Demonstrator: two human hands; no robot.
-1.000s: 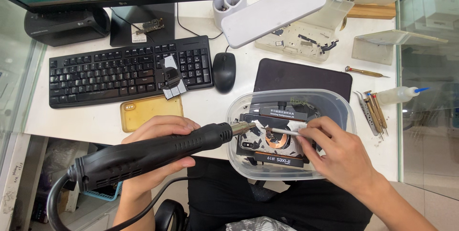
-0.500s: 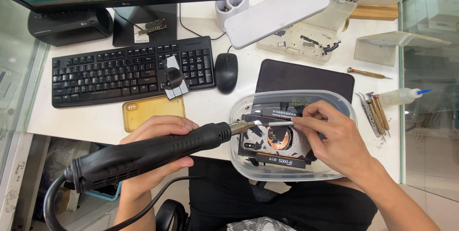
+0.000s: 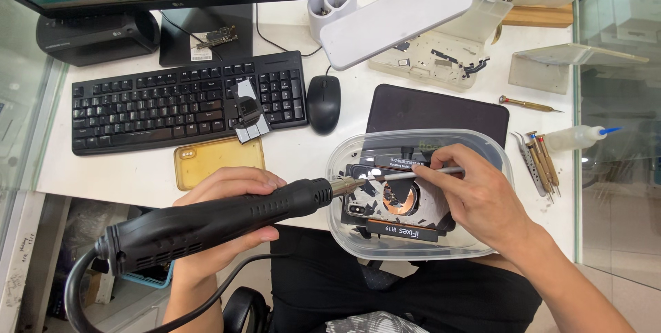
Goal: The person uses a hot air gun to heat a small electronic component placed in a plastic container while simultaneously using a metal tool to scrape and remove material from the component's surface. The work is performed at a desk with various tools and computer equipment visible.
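Phone: a dismantled phone (image 3: 389, 199) lies back-up on a dark holder inside a clear plastic tub (image 3: 496, 161) at the near edge of the white desk (image 3: 303, 157), its copper coil exposed and dark shards scattered over it.
Left hand: the left hand (image 3: 220, 226) has its fingers wrapped tight around the black handle of a hot-air gun (image 3: 206, 226), held level.
Nozzle: the metal tip of the gun reaches over the tub's left rim and sits just beside the phone's upper left corner.
Cable: a black cable (image 3: 76, 298) loops down from the gun's rear end, off the desk.
Right hand: the right hand (image 3: 482, 199) rests over the tub's right side, fingertips pinched on a thin grey tool (image 3: 413, 174) that lies across the top of the phone, pointing at the nozzle.
Behind the tub: a dark mat (image 3: 441, 109), touching the tub's far rim.
Left of the tub: a yellow phone case (image 3: 217, 161), just in front of a black keyboard (image 3: 186, 102); a black mouse (image 3: 323, 102) beside the keyboard.
Right of the tub: tweezers and screwdrivers (image 3: 540, 161) and a small squeeze bottle (image 3: 575, 138).
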